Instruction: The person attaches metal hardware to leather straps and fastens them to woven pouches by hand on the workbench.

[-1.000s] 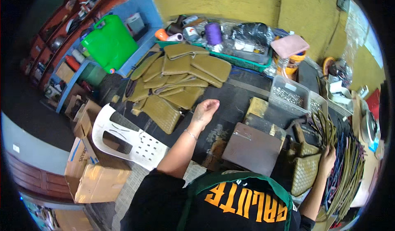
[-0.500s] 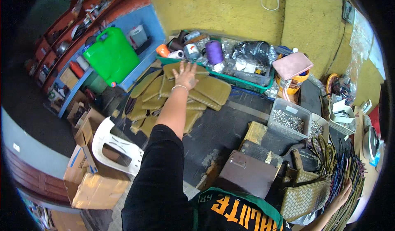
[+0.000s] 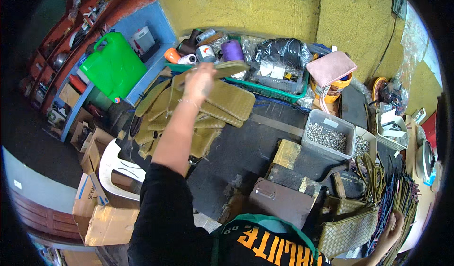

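I see an olive-green woven panel (image 3: 230, 69) lifted clear of the pile of woven panels (image 3: 189, 119), held flat and nearly level, its long side running left to right. It is a flat rectangle with rounded corners and a plaited texture. It hangs above the pile's far edge, and its right end reaches toward the purple thread spool (image 3: 231, 50) just behind.
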A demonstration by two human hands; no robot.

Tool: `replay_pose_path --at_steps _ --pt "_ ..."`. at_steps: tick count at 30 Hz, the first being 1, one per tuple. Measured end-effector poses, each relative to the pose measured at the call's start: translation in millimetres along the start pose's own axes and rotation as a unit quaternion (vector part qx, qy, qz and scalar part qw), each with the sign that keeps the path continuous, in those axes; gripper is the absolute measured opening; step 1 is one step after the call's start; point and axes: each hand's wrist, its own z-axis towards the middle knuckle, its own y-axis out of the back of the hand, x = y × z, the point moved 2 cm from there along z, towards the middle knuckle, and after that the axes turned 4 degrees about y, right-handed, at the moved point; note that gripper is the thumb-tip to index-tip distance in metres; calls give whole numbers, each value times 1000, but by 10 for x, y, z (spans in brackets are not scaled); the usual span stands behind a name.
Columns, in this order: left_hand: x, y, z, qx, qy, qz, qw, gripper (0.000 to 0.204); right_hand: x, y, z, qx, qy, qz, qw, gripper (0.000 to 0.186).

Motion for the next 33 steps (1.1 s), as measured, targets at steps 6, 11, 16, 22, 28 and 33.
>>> replay_pose_path --at_steps 6,11,16,22,28,33 --pt "-1638 1123 -1202 198 -305 -275 890 16 2244 -429 19 36 313 52 948 37" --pt "-1889 1197 -1762 271 -318 -534 735 21 2238 -470 -240 200 308 68 928 32" --pt "-1696 1203 -1721 235 -301 -509 771 14 2341 -404 -352 129 417 71 897 21" --pt "-1743 1299 -1580 389 -111 -547 732 12 2342 -303 -436 25 492 -35 869 24" --pt "-1233 888 -1410 281 -87 -404 866 12 2198 -211 -491 -34 504 -40 862 28" --pt "-1343 910 -1312 159 -77 -410 895 12 2148 -465 -672 -40 465 129 875 29"
